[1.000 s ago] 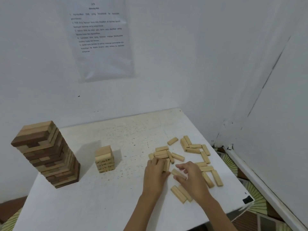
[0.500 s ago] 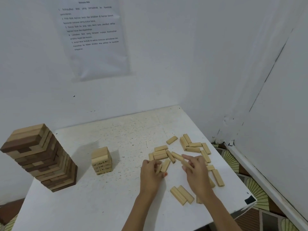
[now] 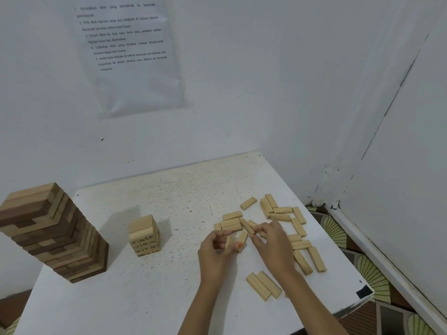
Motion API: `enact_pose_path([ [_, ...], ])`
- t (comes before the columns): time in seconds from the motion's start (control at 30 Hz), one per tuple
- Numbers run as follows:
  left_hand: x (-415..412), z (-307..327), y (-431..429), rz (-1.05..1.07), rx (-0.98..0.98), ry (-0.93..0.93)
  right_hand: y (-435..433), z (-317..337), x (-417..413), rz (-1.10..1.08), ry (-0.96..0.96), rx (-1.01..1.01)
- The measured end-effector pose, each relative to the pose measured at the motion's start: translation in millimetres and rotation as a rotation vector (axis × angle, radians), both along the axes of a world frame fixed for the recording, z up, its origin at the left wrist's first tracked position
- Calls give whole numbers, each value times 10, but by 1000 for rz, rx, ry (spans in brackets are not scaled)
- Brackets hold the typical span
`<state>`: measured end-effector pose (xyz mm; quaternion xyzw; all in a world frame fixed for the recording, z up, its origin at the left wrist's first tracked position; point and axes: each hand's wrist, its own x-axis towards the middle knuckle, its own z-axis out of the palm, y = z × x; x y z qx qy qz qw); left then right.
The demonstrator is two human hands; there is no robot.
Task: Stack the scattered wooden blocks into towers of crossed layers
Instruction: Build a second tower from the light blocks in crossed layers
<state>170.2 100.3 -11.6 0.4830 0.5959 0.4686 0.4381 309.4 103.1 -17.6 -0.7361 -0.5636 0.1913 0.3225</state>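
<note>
Several pale wooden blocks (image 3: 281,210) lie scattered on the right half of the white table (image 3: 150,293). My left hand (image 3: 216,252) grips a block (image 3: 228,242) that stands nearly on end in its curled fingers. My right hand (image 3: 273,245) is beside it and pinches another block (image 3: 249,227) by one end, just above the pile. A short tower of pale blocks (image 3: 144,235) stands left of my hands. A tall tower of mixed dark and light blocks (image 3: 52,232) stands at the far left. Two blocks (image 3: 263,285) lie side by side near the front edge.
White walls close the table in at the back and right. A printed sheet (image 3: 130,49) hangs on the back wall. The table's right edge drops to a patterned floor (image 3: 372,267). A black mark (image 3: 364,291) sits at the front right corner.
My left hand has lifted a block off the table and turned it on end. My right hand has risen with its block and moved toward the left hand. The camera shifted slightly.
</note>
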Motion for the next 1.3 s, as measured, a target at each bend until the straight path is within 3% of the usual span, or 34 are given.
enact_pose_path([
  [0.13,-99,30,-44,70,-15,-69,-24,12,-67,-76,121,125],
  [0.23,-194,83,-92,140,-24,-153,-83,116,-128,-119,386,230],
  [0.37,-318,135,-237,204,-43,-303,-170,284,-299,-136,680,228],
  [0.5,-439,158,-367,267,-30,-328,-229,321,-587,-81,783,158],
  [0.7,-797,176,-474,322,-30,-318,-277,259,-960,15,809,-20],
  [0.93,-1193,17,-665,274,-105,-155,-310,202,-1258,361,573,-238],
  [1.3,-1275,-98,-822,260,-62,42,-425,94,-1310,261,541,-128],
])
